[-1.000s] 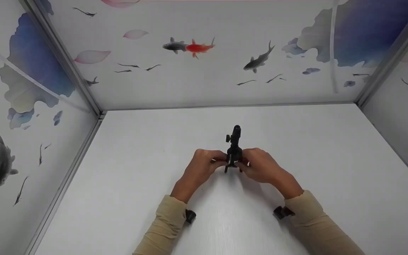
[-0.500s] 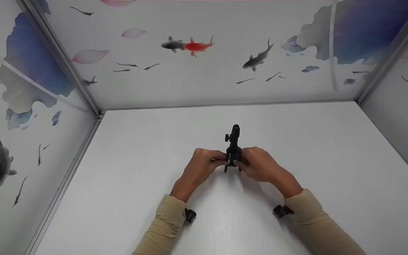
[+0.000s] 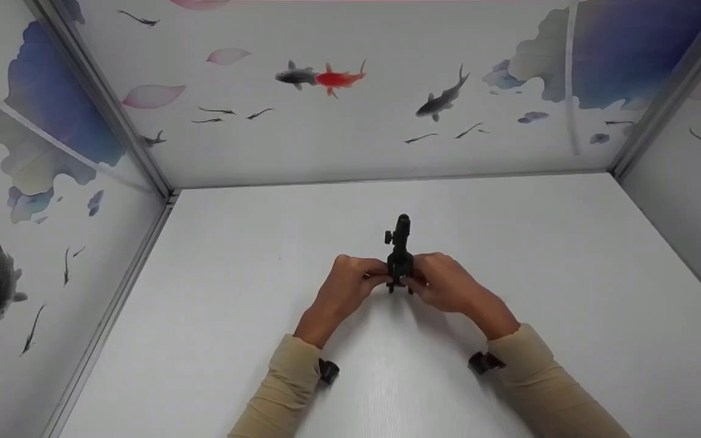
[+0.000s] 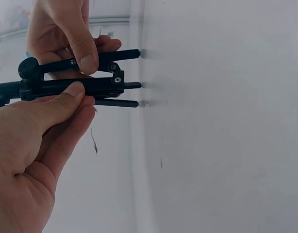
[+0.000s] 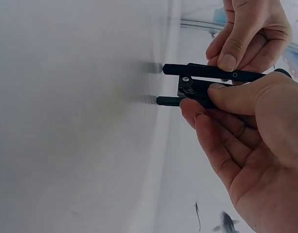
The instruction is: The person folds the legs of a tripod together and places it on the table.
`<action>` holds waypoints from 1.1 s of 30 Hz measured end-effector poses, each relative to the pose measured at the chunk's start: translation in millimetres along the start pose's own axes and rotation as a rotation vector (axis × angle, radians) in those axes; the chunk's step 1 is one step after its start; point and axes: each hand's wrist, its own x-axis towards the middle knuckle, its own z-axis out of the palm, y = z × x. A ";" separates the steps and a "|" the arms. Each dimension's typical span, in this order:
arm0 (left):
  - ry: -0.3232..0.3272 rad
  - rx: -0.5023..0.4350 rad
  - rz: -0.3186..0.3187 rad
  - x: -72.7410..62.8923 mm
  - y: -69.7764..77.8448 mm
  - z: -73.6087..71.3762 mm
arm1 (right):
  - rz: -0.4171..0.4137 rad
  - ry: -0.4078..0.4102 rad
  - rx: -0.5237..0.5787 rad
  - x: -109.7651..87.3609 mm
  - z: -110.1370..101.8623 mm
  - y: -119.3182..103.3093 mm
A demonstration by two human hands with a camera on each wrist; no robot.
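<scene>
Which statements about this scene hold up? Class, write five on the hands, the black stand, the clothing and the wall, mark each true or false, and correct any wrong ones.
1. The left hand and right hand both hold the slim black three-legged stand. True.
2. The stand's straight black legs splay wide apart. False: they run close together.
3. A small black knob sticks out from the stand. True.
4. Both arms are bare. False: beige fabric sleeves are worn.
5. A red fish picture is on the white back wall. True.
</scene>
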 end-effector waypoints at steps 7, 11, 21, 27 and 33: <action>-0.025 0.015 -0.024 0.6 2.4 -3.0 | 0.004 -0.056 0.075 2.8 -4.7 2.7; -0.041 -0.001 -0.031 0.7 1.7 -3.3 | -0.002 -0.103 0.140 3.3 -6.8 8.0; -0.087 -0.117 -0.116 0.1 1.4 -2.3 | -0.003 -0.168 0.204 -0.7 -12.6 17.9; -0.104 -0.118 -0.136 0.8 3.0 -0.5 | -0.036 -0.151 0.221 -1.4 -12.9 18.0; -0.111 -0.093 -0.131 1.1 3.1 -0.1 | -0.036 -0.129 0.187 -1.6 -12.3 18.6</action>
